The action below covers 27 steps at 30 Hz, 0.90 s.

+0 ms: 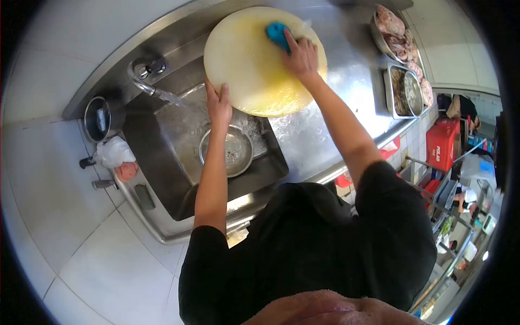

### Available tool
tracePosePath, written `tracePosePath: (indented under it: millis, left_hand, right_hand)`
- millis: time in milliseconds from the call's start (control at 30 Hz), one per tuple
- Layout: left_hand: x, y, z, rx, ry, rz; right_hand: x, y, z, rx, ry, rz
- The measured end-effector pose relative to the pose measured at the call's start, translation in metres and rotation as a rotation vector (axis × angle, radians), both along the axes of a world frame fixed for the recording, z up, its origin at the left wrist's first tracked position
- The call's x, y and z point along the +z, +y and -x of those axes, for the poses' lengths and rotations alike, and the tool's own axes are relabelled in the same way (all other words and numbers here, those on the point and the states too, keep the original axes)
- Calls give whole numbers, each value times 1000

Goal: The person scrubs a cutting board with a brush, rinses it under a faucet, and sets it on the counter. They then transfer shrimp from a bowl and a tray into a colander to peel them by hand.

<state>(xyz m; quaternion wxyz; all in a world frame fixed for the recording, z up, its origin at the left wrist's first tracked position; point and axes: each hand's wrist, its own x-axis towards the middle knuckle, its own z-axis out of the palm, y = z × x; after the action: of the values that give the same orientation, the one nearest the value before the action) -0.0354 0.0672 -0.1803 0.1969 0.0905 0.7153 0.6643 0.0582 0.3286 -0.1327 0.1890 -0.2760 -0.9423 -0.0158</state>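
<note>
A large round cutting board (244, 59), whitish with yellow stains, rests over the right side of the sink and the steel counter. My left hand (219, 105) is closed on its lower left edge. Against the board's upper right part, my right hand (302, 57) presses a blue scrubber (277, 33), fingers around its right side. Water runs from the faucet (142, 81) into the sink basin (179, 130), left of the board. Beneath my left forearm a round metal bowl (238, 151) sits in the basin with small bits in it.
Raw meat fills a metal bowl (376, 33) at the upper right, beside a rectangular metal tray (389, 95). A dark round container (96, 120) and a white plastic bag (115, 152) stand left of the sink. A red box (441, 145) lies beyond the counter.
</note>
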Motion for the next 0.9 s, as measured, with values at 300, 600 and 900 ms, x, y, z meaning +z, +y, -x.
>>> tracePosePath:
  millis: [300,600,900]
  left_hand:
    - [-4,32,26,99,112,143]
    - [3,43,21,120,141,95]
    - [13,44,22,133,164,134]
  right_hand:
    - [1,-103,-30,294,-61,331]
    - [-31,-18,87,-71,119,98]
    - [6,27,-61,-93,16,17]
